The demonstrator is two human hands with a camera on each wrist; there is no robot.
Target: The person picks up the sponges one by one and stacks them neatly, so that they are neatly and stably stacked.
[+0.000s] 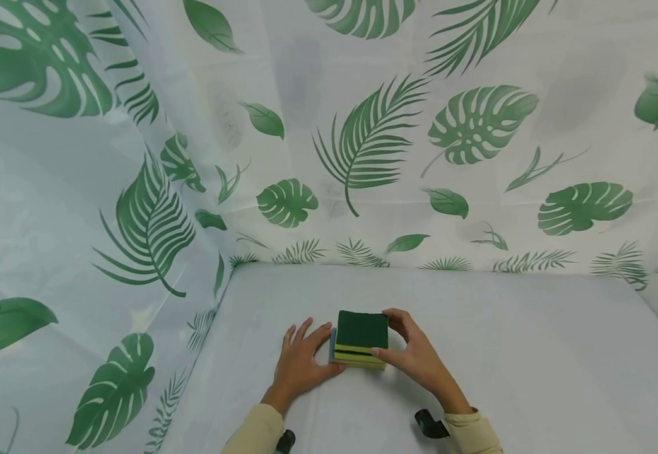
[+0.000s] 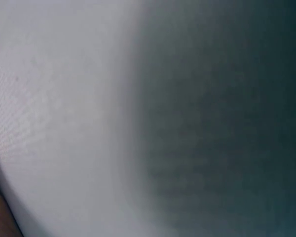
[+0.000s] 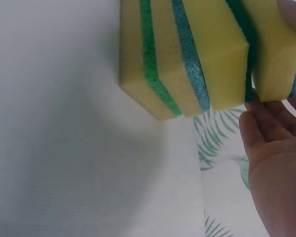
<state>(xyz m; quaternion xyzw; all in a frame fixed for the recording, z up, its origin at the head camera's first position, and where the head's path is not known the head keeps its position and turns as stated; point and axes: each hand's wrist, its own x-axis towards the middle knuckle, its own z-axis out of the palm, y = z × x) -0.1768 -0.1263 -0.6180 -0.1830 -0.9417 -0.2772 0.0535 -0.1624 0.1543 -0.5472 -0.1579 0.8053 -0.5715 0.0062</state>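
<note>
A stack of several sponges [image 1: 357, 364] stands on the white surface. Topmost is a yellow sponge with a dark green scouring pad [image 1: 363, 329]. My right hand [image 1: 419, 356] pinches this top sponge at its right side, thumb at the front and fingers toward the back. The right wrist view shows the yellow sponge layers side-on, with green and blue-green pads [image 3: 190, 64] between them. At the stack's left side my left hand [image 1: 301, 366] rests with fingers spread, index finger and thumb against the lower sponges. The left wrist view is mostly blurred.
The white tabletop [image 1: 533, 353] reaches back to a white curtain with green leaf prints [image 1: 374, 145]. Another leaf-print curtain [image 1: 79, 252] borders the left side. Black wrist cameras [image 1: 431, 424] sit by both light sleeves.
</note>
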